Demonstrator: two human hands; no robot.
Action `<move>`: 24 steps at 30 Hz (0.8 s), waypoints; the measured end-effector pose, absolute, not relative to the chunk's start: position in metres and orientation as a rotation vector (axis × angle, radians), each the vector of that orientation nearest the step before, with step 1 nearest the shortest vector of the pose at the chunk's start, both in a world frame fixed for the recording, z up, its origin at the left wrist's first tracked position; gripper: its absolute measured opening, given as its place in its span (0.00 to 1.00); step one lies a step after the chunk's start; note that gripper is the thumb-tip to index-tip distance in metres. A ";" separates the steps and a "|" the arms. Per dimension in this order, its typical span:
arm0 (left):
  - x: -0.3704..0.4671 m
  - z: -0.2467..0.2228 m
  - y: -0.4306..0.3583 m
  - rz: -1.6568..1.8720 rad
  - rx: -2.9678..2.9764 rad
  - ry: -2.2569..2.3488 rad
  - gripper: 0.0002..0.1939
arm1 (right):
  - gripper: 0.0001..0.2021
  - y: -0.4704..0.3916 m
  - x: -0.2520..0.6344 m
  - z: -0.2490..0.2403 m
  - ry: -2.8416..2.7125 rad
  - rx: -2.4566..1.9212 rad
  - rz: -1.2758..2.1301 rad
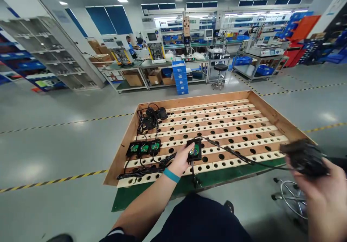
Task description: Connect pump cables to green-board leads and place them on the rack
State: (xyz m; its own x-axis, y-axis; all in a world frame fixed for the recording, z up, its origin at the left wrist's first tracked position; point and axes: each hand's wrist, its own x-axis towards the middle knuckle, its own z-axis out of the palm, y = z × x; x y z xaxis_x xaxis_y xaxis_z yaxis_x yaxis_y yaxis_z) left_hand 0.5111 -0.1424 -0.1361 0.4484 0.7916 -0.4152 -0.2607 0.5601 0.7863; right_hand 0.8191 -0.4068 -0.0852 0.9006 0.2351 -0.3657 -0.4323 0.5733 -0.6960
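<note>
Three open boxes (144, 148) sit in a row, left in the tray (274, 117). The left hand (182, 159) grips a fourth box (196, 148), near side, apparently not yet aligned; the right hand (321, 186) holds a blurred black block (306, 159).

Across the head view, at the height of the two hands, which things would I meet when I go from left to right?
Three black units with green boards → left hand → the similar single unit it holds → thicker stretch of dark cable → blurred black object in the right hand.
</note>
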 end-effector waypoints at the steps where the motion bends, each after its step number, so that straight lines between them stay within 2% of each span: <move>1: 0.499 -0.143 -0.129 0.752 0.702 0.920 0.24 | 0.12 -0.373 0.812 -0.082 0.101 -0.929 0.466; 7: 0.451 -0.191 -0.051 0.919 0.773 1.159 0.21 | 0.12 -0.147 0.761 -0.089 -0.049 -1.070 1.208; 13: 0.429 -0.240 -0.014 1.007 0.831 1.447 0.18 | 0.10 0.034 0.671 -0.127 -0.077 -1.023 1.647; 18: 0.424 -0.259 -0.010 1.032 0.897 1.560 0.22 | 0.11 0.125 0.602 -0.159 -0.087 -1.065 1.809; 24: 0.419 -0.268 -0.023 1.016 1.024 1.697 0.37 | 0.14 0.177 0.559 -0.190 -0.108 -1.131 1.899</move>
State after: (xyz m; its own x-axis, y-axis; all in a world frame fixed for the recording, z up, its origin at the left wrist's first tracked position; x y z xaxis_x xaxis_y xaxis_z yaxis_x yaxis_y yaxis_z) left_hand 0.4188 -0.0235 -0.2679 -0.2700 0.9255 -0.2658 0.2032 0.3246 0.9238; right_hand 0.5590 0.1773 -0.1903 -0.1809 0.7270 -0.6623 -0.6472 -0.5951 -0.4765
